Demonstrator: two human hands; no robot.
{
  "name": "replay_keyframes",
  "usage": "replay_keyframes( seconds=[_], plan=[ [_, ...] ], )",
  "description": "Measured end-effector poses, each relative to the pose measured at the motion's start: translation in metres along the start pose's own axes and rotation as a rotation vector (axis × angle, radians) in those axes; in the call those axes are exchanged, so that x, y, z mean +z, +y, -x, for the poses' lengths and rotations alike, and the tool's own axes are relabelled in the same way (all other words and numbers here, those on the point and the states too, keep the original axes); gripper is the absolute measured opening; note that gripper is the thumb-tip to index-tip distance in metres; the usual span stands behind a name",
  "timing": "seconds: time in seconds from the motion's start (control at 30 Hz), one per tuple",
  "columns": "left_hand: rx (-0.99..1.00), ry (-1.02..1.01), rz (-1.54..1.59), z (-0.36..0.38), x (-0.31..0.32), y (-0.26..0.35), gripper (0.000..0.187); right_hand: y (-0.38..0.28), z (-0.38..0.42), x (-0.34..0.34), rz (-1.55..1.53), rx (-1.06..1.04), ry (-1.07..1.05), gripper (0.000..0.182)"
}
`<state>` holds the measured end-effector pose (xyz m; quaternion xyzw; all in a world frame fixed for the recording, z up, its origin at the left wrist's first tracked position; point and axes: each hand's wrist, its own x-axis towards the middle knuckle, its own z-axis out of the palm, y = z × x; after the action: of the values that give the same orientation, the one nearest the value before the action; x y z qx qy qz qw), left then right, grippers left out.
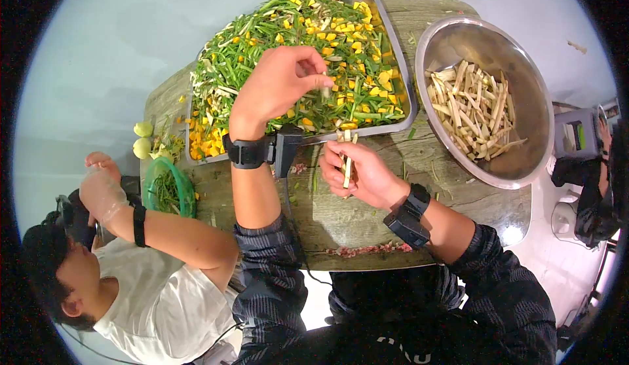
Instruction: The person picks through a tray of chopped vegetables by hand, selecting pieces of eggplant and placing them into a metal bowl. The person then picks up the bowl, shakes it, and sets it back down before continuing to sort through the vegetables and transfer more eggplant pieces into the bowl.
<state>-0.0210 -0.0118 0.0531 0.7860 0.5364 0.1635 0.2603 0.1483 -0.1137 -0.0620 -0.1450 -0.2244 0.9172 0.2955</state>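
Note:
My left hand [283, 80] hangs over a large metal tray [401, 70], thumb and forefinger pinched on a small pale vegetable piece [325, 92] that is blurred. Chopped green stalks [239, 64] and orange-yellow cubes [354, 31] fill the tray. By the tray's near edge, my right hand [367, 174] is closed around a few pale vegetable strips [347, 168], their ends sticking out above and below the fingers. Similar strips [472, 109] with brownish edges lie heaped in a big steel bowl [534, 136] to the right of my hands.
At my left sits a person in a white shirt [164, 306], one gloved hand [101, 191] raised. A green plastic basket [187, 191] with greens and two pale round vegetables [142, 147] are on the table's left side. Pinkish scraps [370, 250] lie along the near table edge.

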Motion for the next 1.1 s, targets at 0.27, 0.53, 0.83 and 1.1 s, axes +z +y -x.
replay_keyframes(
  seconds=[0.27, 0.53, 0.83, 1.1],
  plan=[
    [-0.058, 0.274, -0.047, 0.044, -0.001, 0.018, 0.021, 0.002, 0.000, 0.000, 0.032, -0.016, -0.006, 0.036],
    [-0.057, 0.523, 0.019, 0.057, 0.031, 0.001, 0.014, 0.003, -0.001, 0.003, 0.039, -0.056, -0.010, 0.040],
    [-0.196, 0.499, 0.418, 0.052, 0.049, -0.014, 0.016, 0.005, -0.004, 0.004, -0.048, -0.051, 0.008, 0.051],
    [-0.172, 0.323, -0.006, 0.040, 0.057, -0.018, 0.035, 0.005, -0.005, 0.001, -0.009, -0.059, -0.012, 0.051]
  ],
)
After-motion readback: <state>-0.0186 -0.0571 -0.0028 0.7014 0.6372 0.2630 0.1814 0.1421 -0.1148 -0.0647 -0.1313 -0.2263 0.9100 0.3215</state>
